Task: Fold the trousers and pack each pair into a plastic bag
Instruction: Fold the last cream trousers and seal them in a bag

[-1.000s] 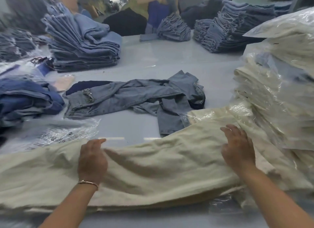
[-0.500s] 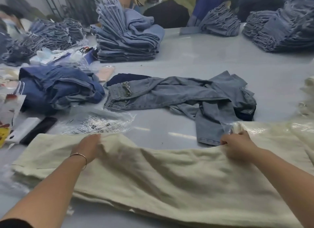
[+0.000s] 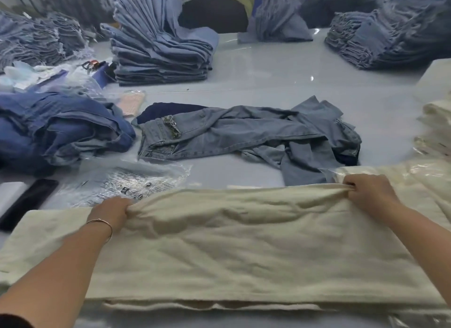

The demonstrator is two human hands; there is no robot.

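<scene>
Under both hands I now pinched the cream trousers (image 3: 231, 249) at their far edge, left hand (image 3: 114, 211) and right hand (image 3: 368, 193) no longer flat, ready to fold.

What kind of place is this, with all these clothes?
Probably a garment factory's packing area: tall stacks of folded jeans cover a big shared table, printed plastic bags lie ready, and cream trousers are being folded.
</scene>
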